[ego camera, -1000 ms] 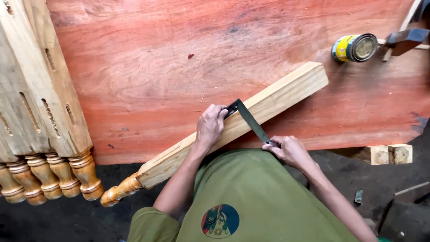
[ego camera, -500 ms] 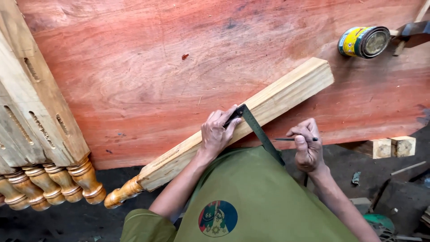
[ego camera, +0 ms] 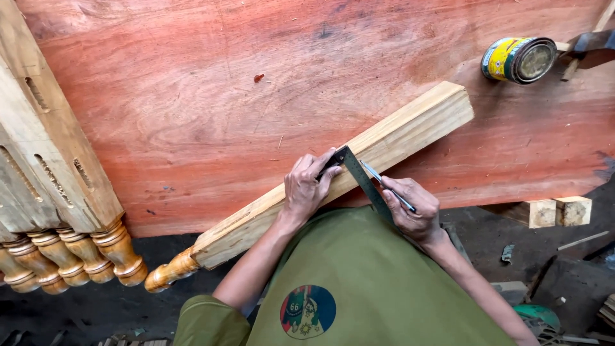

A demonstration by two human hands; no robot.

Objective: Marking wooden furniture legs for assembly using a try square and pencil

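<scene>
A pale wooden table leg (ego camera: 397,138) with a turned, varnished foot (ego camera: 168,273) lies diagonally on the reddish plywood bench top (ego camera: 211,109). My left hand (ego camera: 307,186) presses the dark stock of a metal try square (ego camera: 360,179) against the leg. The square's blade crosses the leg toward me. My right hand (ego camera: 413,210) holds a thin pencil (ego camera: 386,185) with its tip against the blade's edge on the wood.
Several matching legs (ego camera: 51,179) with mortise slots are stacked at the left, turned feet hanging over the bench edge. A yellow tin can (ego camera: 519,59) lies at the upper right beside a hammer (ego camera: 589,45). Wood offcuts (ego camera: 558,211) sit under the right edge.
My right hand swung away from the blade, then came back and set the pencil tip along the square. My left hand stayed on the square's stock.
</scene>
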